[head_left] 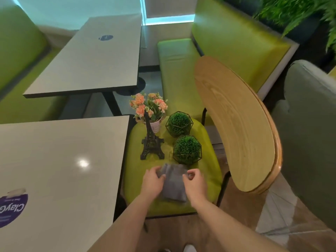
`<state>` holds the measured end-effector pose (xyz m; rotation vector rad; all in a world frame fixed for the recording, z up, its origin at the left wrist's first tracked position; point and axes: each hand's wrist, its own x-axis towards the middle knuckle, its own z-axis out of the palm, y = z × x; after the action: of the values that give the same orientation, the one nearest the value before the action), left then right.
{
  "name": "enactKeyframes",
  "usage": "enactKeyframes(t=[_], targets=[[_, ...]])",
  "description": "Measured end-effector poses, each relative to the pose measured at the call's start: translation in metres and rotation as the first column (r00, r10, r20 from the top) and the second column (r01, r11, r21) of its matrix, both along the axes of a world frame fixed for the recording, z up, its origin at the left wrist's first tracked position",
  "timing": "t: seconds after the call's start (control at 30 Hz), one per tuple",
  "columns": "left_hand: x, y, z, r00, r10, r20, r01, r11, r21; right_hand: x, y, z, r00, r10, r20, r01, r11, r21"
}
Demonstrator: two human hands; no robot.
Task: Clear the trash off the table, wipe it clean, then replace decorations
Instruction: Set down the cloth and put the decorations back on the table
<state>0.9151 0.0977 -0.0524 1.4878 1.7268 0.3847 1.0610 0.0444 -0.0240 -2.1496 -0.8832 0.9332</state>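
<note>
Grey cloth (173, 184) is lying at the chair seat's (209, 179) near edge, both the left hand (151, 180) and right hand (195, 180) pinching it. The table (60, 160) is looking trash-free; the tower (151, 140), flowers (149, 108) and green balls (179, 123) are still waiting for replacement.

Grey cloth (173, 184) folded on chair seat, Eiffel tower model (151, 140), flower pot (151, 110), two green balls beyond
</note>
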Motion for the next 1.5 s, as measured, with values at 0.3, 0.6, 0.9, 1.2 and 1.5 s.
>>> enactKeyframes(t=[0.3,0.6,0.9,1.2,1.5], targets=[[-0.019,0.053,0.063,0.961,0.202,0.188,-0.231,0.962,0.144,-0.031,0.054,0.042,0.982,0.101,-0.162,-0.083,0.99,0.115],[-0.019,0.108,0.082,0.98,0.053,0.191,-0.084,0.983,0.161,-0.039,0.129,0.05,0.954,0.282,-0.099,-0.28,0.96,0.028],[-0.023,0.117,0.087,0.976,0.049,0.212,-0.081,0.986,0.146,-0.04,0.151,0.044,0.905,0.416,-0.086,-0.413,0.91,0.048],[-0.041,0.089,0.133,0.959,0.201,0.199,-0.251,0.928,0.274,-0.066,0.138,0.067,0.813,0.555,-0.176,-0.512,0.825,0.239],[-0.083,0.029,0.186,0.88,0.335,0.338,-0.449,0.819,0.357,-0.103,0.112,0.111,0.588,0.797,-0.136,-0.714,0.591,0.375]])
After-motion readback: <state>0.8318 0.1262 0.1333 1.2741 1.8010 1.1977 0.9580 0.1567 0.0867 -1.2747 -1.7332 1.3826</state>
